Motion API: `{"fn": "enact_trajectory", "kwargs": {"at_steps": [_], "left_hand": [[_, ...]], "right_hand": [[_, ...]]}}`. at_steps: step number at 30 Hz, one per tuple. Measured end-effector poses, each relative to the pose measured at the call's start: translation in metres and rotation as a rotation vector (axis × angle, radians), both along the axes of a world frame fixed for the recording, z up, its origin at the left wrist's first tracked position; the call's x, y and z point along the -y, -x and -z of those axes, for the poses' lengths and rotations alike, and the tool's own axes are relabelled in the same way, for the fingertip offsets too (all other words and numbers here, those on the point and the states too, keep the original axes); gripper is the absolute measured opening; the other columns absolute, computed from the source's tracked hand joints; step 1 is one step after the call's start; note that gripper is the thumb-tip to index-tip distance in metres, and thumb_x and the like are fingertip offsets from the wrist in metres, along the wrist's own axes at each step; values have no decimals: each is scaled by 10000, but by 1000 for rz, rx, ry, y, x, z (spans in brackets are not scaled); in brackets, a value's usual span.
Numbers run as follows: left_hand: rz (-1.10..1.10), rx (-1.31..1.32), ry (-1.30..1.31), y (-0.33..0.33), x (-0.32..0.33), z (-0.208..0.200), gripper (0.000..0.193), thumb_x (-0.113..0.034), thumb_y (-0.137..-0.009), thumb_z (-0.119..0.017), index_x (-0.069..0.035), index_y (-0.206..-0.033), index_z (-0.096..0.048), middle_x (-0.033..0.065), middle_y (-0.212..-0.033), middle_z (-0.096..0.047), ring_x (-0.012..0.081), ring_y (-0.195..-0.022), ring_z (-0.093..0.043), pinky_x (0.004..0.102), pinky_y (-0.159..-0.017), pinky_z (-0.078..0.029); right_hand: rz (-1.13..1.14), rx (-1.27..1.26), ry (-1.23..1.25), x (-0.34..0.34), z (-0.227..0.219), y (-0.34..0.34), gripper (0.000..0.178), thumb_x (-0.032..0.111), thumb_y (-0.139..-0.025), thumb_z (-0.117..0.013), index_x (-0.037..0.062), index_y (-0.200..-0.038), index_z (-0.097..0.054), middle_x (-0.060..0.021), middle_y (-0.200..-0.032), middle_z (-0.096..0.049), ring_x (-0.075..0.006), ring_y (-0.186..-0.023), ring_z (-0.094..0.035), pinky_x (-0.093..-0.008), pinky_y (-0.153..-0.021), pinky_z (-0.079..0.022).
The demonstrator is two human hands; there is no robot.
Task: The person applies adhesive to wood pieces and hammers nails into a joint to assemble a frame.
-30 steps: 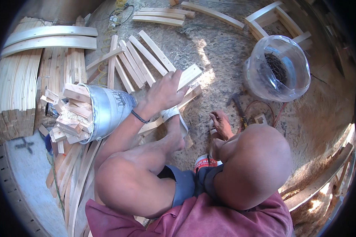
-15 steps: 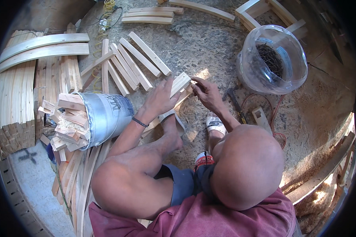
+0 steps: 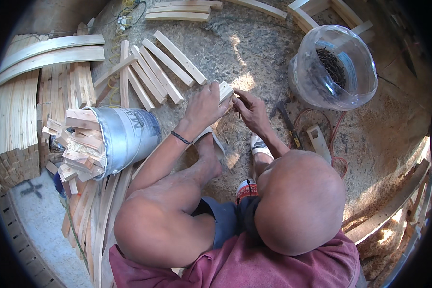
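Raised over the floor in front of my knees, a short pale wooden piece (image 3: 225, 90) is held up by my left hand (image 3: 202, 108), its fingers wrapped round it. At the piece's right end is my right hand (image 3: 252, 111), fingers pinched together and close to or touching the wood. Whatever is in that pinch is too small to make out. To the right of my right hand a hammer (image 3: 290, 126) lies on the floor, and beside it a wooden block with a hole (image 3: 318, 142).
A clear plastic tub (image 3: 297, 86) of nails (image 3: 332, 67) stands front right. A metal bucket (image 3: 132, 139) of wood offcuts (image 3: 84, 161) lies tipped at left, near stacked boards (image 3: 14, 105). Several loose slats (image 3: 163, 72) lie ahead. An orange hose (image 3: 343, 163) curls by the hammer.
The wooden piece has turned and drawn back, with less of its length showing. My left hand has shifted right, nearer to my right hand. The whole view has moved slightly.
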State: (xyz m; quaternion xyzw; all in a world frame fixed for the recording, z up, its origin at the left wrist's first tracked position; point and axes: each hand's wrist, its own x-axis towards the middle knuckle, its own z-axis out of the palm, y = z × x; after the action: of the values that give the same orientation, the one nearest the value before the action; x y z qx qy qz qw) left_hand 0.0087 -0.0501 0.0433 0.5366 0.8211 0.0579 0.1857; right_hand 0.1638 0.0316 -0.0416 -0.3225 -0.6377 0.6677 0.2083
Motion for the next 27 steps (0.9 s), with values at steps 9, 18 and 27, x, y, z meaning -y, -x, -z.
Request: {"fn": "enact_trajectory", "kwargs": {"at_steps": [9,18,27], "left_hand": [[-7,-2,24,2,2,9,613,-345,-914,-684,118,-1263,-487,345,-1053,-650,494,-989,-665,533,-838,-555],[-61,21,60,-2,0,-1,665,-366,-887,-710,115,-1284,-478,334,-1124,-649,467,-1055,-661,515,-864,-557],[-34,19,86,-5,-3,-2,687,-382,-872,-733,107,-1271,-462,330,-1051,-665,477,-964,-689,519,-816,-574]], "right_hand": [[-8,3,-53,2,0,-2,338,149,-977,-677,56,-1302,-683,-145,-922,-768,-166,-802,-720,-305,-716,-553],[-12,14,-78,-7,8,-5,317,141,-965,-691,68,-1274,-681,-144,-921,-763,-181,-771,-721,-315,-686,-565],[93,-37,142,-56,-19,-7,310,149,-1030,-589,4,-1301,-630,-124,-1024,-744,-159,-818,-709,-302,-724,-579]]}}
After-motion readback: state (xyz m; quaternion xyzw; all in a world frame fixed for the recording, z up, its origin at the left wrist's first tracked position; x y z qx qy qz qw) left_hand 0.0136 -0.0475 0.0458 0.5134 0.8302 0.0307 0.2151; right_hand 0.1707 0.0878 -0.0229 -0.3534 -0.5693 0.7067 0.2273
